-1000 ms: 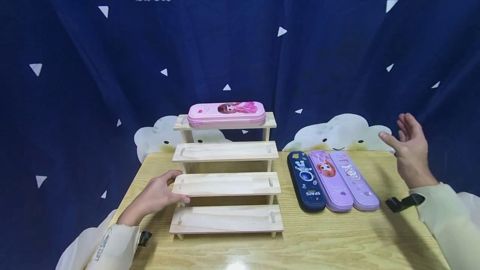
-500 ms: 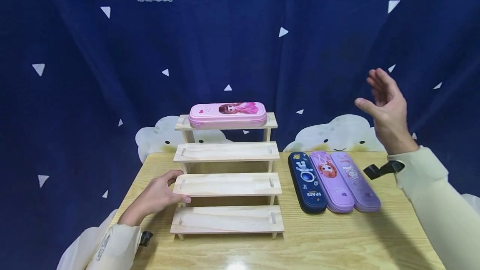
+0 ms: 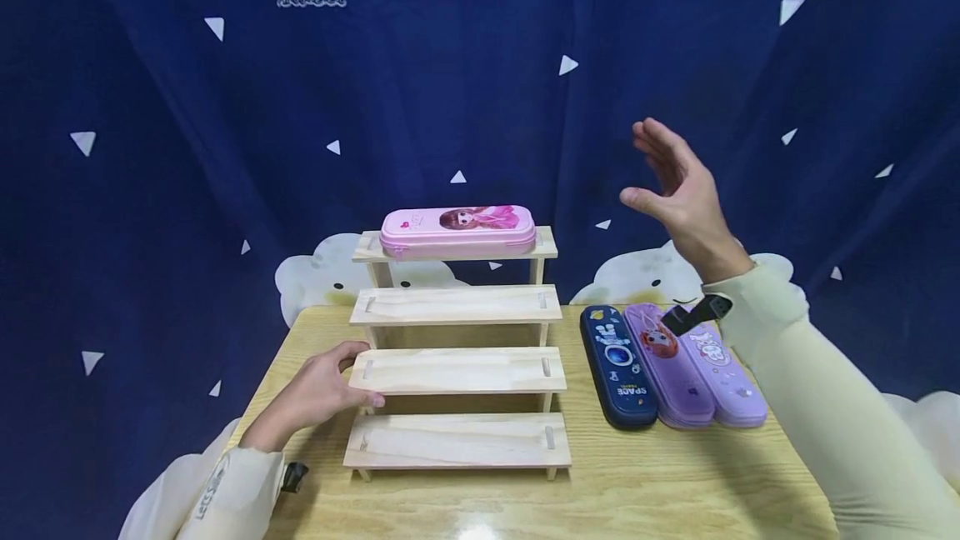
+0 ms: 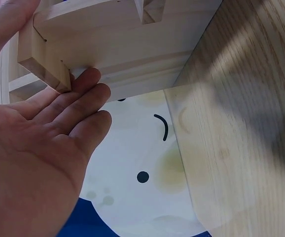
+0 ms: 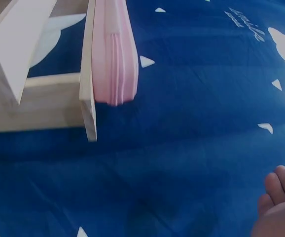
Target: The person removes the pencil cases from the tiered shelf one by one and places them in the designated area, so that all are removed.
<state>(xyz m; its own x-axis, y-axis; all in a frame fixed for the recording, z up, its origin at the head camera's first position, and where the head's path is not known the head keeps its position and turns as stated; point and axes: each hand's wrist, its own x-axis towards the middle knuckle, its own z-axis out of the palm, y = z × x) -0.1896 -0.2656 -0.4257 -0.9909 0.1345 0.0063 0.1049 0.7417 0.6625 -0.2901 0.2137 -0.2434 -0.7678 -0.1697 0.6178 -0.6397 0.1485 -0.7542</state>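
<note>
My left hand point(image 3: 318, 390) grips the left end of the second-lowest step of a four-tier wooden display stand point(image 3: 465, 371). Its thumb lies at the step's front edge; in the left wrist view the fingers point(image 4: 83, 101) bend round the plank's end. On the top step lies a pink pencil case point(image 3: 420, 232) with a girl printed on it. My right hand point(image 3: 690, 202) is raised in the air to the right of that case, fingers apart from the thumb and holding nothing. In the right wrist view the pink pencil case point(image 5: 114, 54) stands well apart from this hand.
Side by side on the table point(image 3: 637, 482), right of the stand, lie a navy space pencil case point(image 3: 618, 373), a purple one point(image 3: 686, 390) and a lilac one point(image 3: 738, 390). The right forearm partly covers the view of them. A dark blue curtain point(image 3: 450, 65) hangs behind.
My right hand has moved left and upward, from beyond the table's right side to above the pencil cases. The left hand keeps its grip on the stand.
</note>
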